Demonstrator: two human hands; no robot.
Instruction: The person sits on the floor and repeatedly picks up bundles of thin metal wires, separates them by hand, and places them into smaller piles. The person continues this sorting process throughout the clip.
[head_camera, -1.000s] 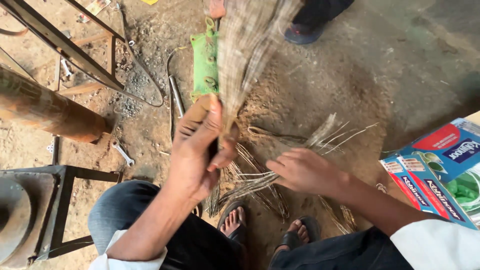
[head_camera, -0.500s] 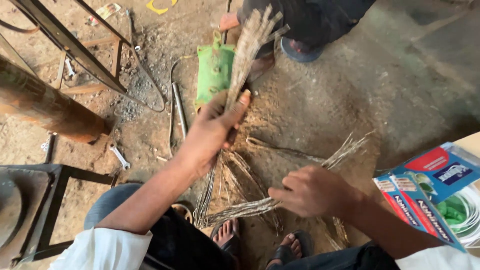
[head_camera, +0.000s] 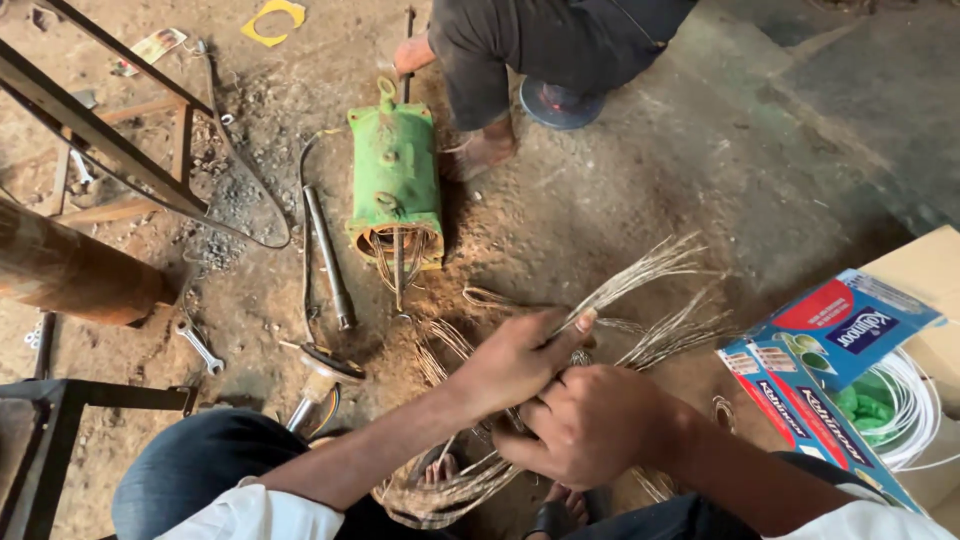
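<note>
The bundle of thin, pale, straw-coloured wire strands runs with its long axis from near-left to far-right: the far ends fan out loose toward the right, and the near end curls into a coil low in the scene, between the person's knees. The bundle lies over the dirt floor, near centre.

The left hand reaches in from the near left, forearm slanting up to the right. It is closed around the strands, with the thumb tip pinching them at the far side. The right hand sits just near of it, touching it, fingers curled into a fist over the same bundle (how many strands it clamps cannot be told).

At the right, an open blue-and-red cardboard box holds a coil of white and green cable. Far of the hands lies a green metal motor housing with wires protruding from its near end.
</note>
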